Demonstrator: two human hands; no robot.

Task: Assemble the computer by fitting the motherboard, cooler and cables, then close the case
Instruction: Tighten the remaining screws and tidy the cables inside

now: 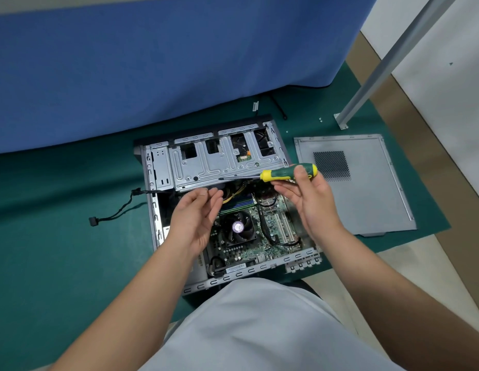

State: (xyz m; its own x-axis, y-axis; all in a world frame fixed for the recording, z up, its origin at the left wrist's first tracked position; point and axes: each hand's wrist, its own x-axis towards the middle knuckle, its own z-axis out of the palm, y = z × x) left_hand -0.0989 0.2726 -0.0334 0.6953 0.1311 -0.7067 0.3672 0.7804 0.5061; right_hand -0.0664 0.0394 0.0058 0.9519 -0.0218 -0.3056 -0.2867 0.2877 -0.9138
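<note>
Loose cable (113, 210): is lying on the green mat (59, 236) left of the case, well apart from the hands; it is judged still to be routed inside.
Left hand (196, 218): is being held palm-up above the case (152, 210), fingers relaxed and grasping nothing plainly visible; a small screw may be lying there, too small to tell.
Motherboard (262, 236): is already seated in the case, cooler (239, 227) fitted on it.
Screwdriver (287, 174): is being grasped at its handle by the right hand (312, 199); its tip should be seated squarely before turning.
Obstruction: the drive cage (219, 164) is overhanging the board's far edge.
Side panel (358, 183): is lying on the mat, right of the case.
</note>
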